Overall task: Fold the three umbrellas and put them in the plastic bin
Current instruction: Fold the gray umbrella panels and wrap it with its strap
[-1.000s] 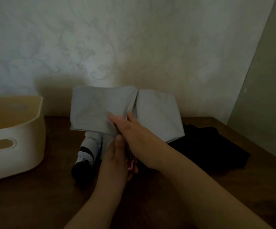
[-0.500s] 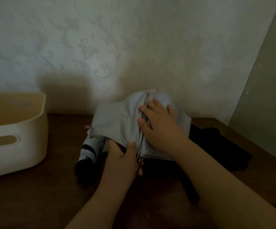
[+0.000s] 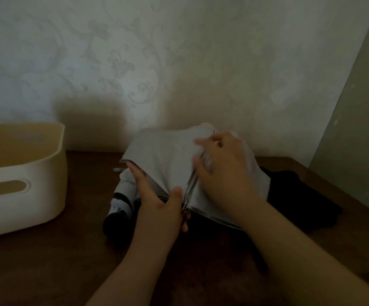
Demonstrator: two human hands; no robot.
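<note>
grey fabric is what you are working now — the pale grey cloth canopy of a compact folding umbrella (image 3: pixel 168 160), held low over the dark brown wooden tabletop (image 3: pixel 46 261), near its middle; your left hand (image 3: pixel 159 208) grips the near edge of the canopy, thumb on top pinching the cloth beside a thin metal rib (image 3: pixel 190 186); your right hand (image 3: pixel 225 173) lies over the right panel with fingers bent, pressing and gathering the cloth toward that rib, though blur hides whether they truly pinch it; to fold well, keep each panel flat against the rib and pleat all one way, so the bundle wraps tight; mind the rib tip near your left thumb — it could snag the cloth. just behind your left hand lies a second umbrella, white with black bands (image 3: pixel 121 202), seemingly rolled already; a black fabric heap (image 3: pixel 300 199), likely the third, sits to the right; the cream plastic bin with a slot handle (image 3: pixel 22 184) stands well apart at the left, nothing visible inside it.
</note>
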